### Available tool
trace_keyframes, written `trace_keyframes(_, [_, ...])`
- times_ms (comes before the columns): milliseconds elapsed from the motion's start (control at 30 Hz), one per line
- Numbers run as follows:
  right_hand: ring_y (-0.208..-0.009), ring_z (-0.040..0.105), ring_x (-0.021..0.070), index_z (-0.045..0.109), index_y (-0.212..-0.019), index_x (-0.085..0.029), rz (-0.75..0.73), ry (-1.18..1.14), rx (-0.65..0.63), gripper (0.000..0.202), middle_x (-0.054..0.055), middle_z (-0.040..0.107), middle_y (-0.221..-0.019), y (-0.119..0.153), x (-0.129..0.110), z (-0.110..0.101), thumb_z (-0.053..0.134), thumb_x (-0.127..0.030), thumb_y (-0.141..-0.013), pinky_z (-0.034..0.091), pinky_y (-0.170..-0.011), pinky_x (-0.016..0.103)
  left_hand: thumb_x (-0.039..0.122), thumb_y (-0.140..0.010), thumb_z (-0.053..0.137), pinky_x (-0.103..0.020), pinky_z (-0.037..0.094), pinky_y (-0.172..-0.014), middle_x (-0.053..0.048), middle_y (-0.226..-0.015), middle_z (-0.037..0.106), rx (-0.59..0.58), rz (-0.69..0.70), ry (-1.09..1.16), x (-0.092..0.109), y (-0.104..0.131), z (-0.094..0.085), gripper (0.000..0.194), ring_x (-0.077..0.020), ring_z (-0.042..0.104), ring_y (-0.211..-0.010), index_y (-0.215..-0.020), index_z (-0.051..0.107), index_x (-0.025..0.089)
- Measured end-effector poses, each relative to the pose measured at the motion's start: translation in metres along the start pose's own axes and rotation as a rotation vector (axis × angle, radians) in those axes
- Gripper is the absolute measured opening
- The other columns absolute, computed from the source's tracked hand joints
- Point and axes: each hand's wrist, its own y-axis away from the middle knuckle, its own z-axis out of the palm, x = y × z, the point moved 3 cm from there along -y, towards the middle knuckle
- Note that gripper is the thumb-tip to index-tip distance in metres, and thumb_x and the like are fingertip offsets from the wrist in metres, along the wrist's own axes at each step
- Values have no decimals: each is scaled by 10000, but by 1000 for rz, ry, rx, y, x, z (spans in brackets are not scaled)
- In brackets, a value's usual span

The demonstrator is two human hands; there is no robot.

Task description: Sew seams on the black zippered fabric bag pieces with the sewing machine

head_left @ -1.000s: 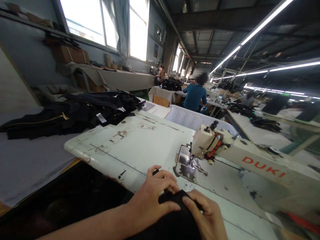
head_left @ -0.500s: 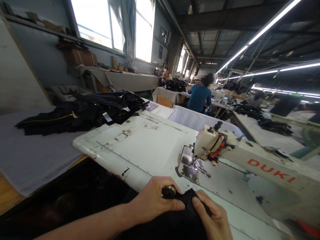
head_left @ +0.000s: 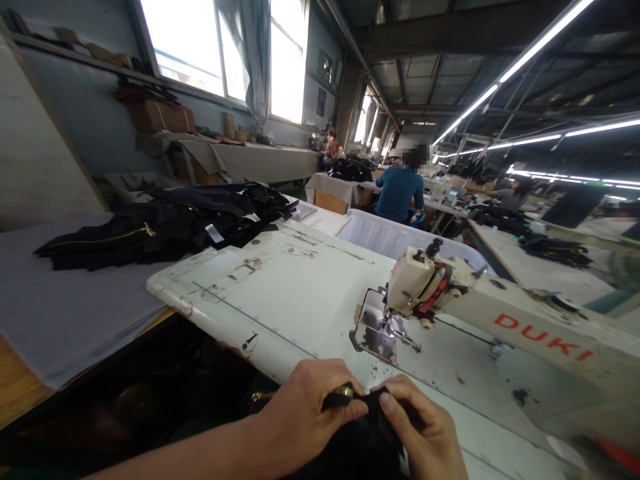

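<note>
Gold metal has come into view beside the left hand, and the raised peak of the black cloth has flattened between the fingertips. By the near edge of the tabletop, that hand bends inward, thumb and forefinger pinching the cloth beside a ridged gold band. The cloth's top edge runs crosswise between both hands. The right hand pinches its other end, thumb uppermost, nearer the sewing machine.
</note>
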Motion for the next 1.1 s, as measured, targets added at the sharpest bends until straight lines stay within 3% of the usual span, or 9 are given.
trace_keyframes(133, [-690,551,153,683,-726,-214,81,-70,23,235,-1,601,-716,1,8,1,680,-443,-781,431,-639,214,250,-806,681,-205,434,-713,-2,-826,708,-29,-103,16,5,-1,-5,147,-152,632,-769,-929,719,179])
trace_keyframes(267, [-711,567,176,714,-805,-218,147,-41,12,296,5,624,-731,1,5,0,642,-505,-796,453,-660,230,231,-835,623,-208,420,-685,2,-778,677,-7,-127,32,2,-3,-7,106,-152,604,-744,-869,688,156])
trace_keyframes(367, [-948,591,251,728,-944,-217,205,52,77,437,54,687,-915,1,1,-8,500,-582,-867,465,-821,292,265,-857,593,-211,410,-676,7,-769,637,11,-146,99,-7,-9,-10,134,-149,565,-734,-897,656,154])
trace_keyframes(433, [-1067,554,276,727,-937,-211,233,87,115,487,73,682,-1026,1,1,-15,455,-611,-879,442,-893,322,302,-866,585,-212,401,-674,7,-781,608,18,-171,164,-13,-16,-13,165,-149,541,-745,-922,636,156])
trace_keyframes(600, [-749,580,200,675,-855,-192,247,-137,-37,404,29,641,-786,-3,14,-25,582,-583,-824,469,-720,297,360,-871,585,-221,381,-689,11,-776,552,70,-209,308,-23,-31,-16,206,-152,499,-759,-882,606,155])
trace_keyframes(700, [-643,523,142,620,-794,-181,292,-259,-18,364,-14,563,-671,-6,31,-31,694,-535,-751,422,-636,245,374,-853,615,-226,361,-686,23,-752,522,135,-230,335,-31,-39,-17,215,-144,467,-738,-881,596,162])
trace_keyframes(867, [-619,411,101,518,-691,-186,169,-115,76,336,-52,446,-639,-18,40,-36,702,-455,-774,329,-572,202,390,-815,668,-234,362,-712,17,-785,537,180,-288,448,-49,-52,-19,254,-151,478,-775,-915,588,170])
trace_keyframes(1100, [-741,602,170,563,-953,-216,206,-176,35,315,-11,658,-811,-30,29,-22,703,-431,-770,449,-669,250,388,-784,717,-256,401,-734,-18,-828,596,161,-325,580,-69,-65,-20,283,-179,533,-820,-936,616,171])
